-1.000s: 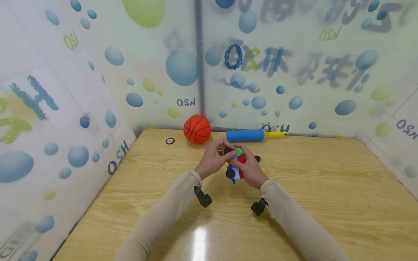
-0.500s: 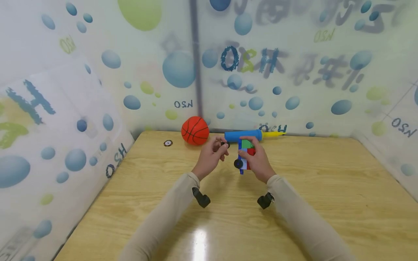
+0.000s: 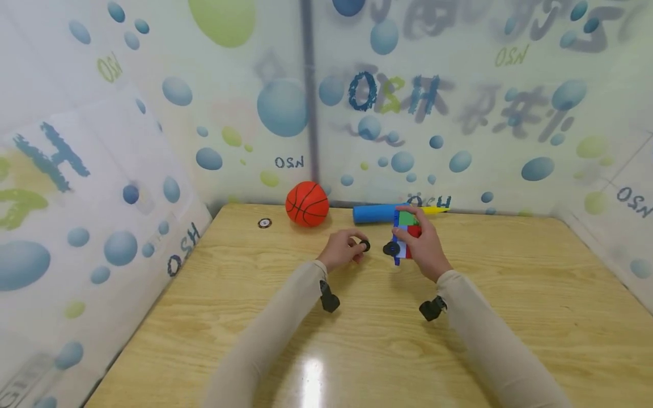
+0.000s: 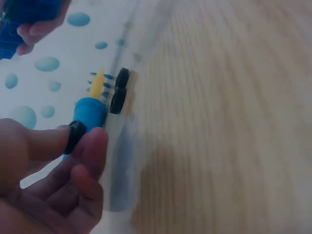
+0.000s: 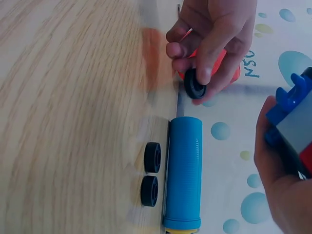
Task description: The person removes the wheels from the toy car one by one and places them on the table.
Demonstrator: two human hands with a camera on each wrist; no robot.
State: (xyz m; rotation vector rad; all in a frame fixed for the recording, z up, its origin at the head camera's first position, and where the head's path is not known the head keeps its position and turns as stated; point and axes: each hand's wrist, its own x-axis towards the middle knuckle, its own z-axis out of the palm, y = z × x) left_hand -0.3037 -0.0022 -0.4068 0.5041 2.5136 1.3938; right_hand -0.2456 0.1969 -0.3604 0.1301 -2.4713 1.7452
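Above the worktop [image 3: 357, 357], toward its far edge, the left hand [image 3: 343, 249] holds a small black wheel [image 3: 364, 246], its grip a pinch between thumb and fingers; to its right, also raised off the surface, the right hand [image 3: 427, 245] has its grip round a block-built toy [image 3: 406, 219]; the toy shows a blue base and green, red and pale blocks, with a fitted wheel [image 3: 392, 249] at its end nearest the person; the pinched wheel and the toy are apart; 2 loose wheels [image 5: 152, 157] lie next to each other on the worktop, just beside a blue cylinder [image 3: 374, 213] with a yellow nozzle [image 3: 436, 209], set along the far edge; left of that, by the same edge, rests a red ball [image 3: 307, 204] with black lines; a small round disc [image 3: 264, 223] lies near the far left corner; spotted sheeting [image 3: 459, 73] rises behind the far edge.
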